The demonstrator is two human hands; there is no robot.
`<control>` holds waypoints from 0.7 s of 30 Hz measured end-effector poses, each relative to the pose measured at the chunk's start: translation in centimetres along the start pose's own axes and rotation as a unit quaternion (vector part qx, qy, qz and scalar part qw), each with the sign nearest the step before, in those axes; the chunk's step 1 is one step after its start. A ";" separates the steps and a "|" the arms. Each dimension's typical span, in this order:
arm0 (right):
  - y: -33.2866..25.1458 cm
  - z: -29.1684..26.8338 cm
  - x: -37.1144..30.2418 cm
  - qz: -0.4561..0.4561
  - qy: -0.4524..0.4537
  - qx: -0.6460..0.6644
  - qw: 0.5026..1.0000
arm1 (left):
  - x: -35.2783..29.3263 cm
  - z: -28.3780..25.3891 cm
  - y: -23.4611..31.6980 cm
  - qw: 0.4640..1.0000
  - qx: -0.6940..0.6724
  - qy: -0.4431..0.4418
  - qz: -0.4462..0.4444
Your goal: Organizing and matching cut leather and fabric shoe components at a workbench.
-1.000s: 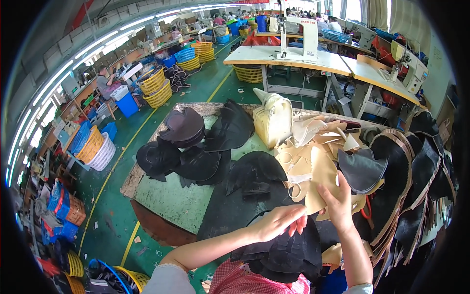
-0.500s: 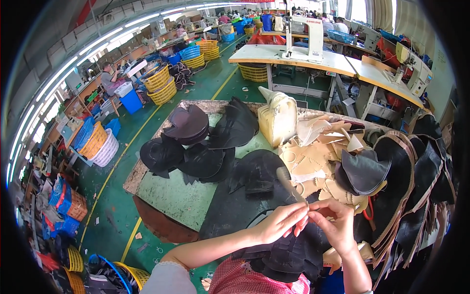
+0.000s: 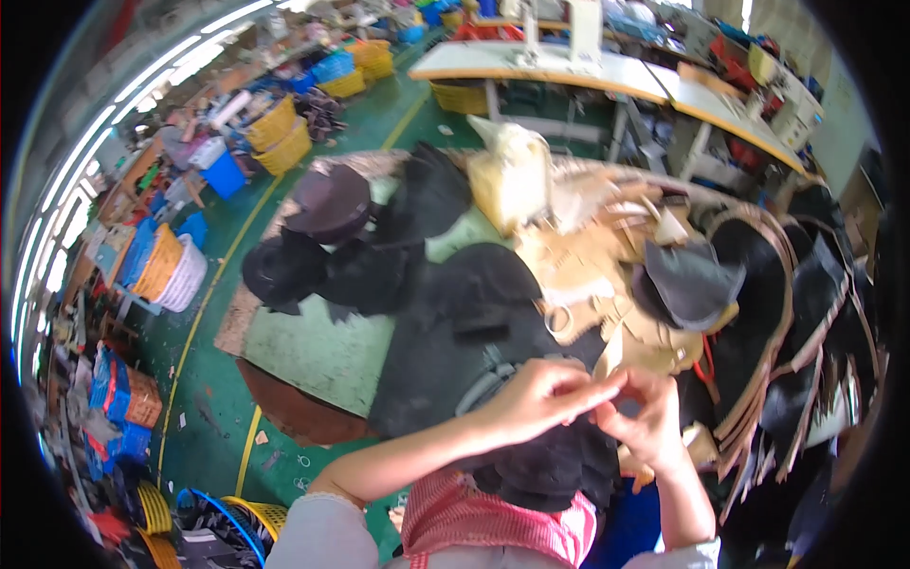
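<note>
left hand (image 3: 540, 398) + right hand (image 3: 649, 422): grips pinching black fabric (image 3: 531, 465) together, near table (image 3: 322, 346) edge | risk: piece slips, pinch too light

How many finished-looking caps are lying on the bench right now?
3: a brown cap at the far left, a black cap just nearer, and a grey cap on the right. More may be hidden among the black fabric pieces.

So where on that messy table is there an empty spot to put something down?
One bare patch of green tabletop shows at the table's left front, bordered by the dark hat behind and the black fabric to its right. The middle and right are crowded with tan cardboard pieces and stacked dark pieces.
</note>
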State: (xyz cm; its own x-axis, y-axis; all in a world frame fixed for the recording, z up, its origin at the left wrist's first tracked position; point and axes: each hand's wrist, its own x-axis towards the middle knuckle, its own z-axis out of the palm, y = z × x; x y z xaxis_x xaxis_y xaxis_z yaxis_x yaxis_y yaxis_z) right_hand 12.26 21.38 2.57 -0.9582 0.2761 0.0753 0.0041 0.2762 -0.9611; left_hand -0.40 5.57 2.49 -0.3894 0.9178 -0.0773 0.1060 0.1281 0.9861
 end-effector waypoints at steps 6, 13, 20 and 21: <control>2.5 -2.2 0.0 0.179 0.007 0.658 0.732 | -0.8 -1.8 -1.7 0.948 -0.304 -0.078 -0.048; 1.1 -6.5 -3.6 0.152 0.025 -0.295 0.943 | -4.0 -5.3 -3.7 0.945 -0.235 -0.173 -0.146; 0.9 -2.4 -3.2 -0.235 -0.077 -0.270 0.931 | -3.7 -3.8 -2.6 0.856 -0.392 -0.213 -0.262; 2.3 -2.4 -3.9 -0.223 -0.061 -0.214 0.949 | -3.7 -3.8 -2.6 0.836 -0.426 -0.228 -0.258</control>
State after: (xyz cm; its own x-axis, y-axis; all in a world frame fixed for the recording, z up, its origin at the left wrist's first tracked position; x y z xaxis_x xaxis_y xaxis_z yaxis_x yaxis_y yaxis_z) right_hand 16.71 23.15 0.75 -0.9180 -0.0577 0.3923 -0.3188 0.6957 -0.6437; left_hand -2.72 0.36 0.83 0.2283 0.8959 -0.3811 -0.7353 0.4153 0.5356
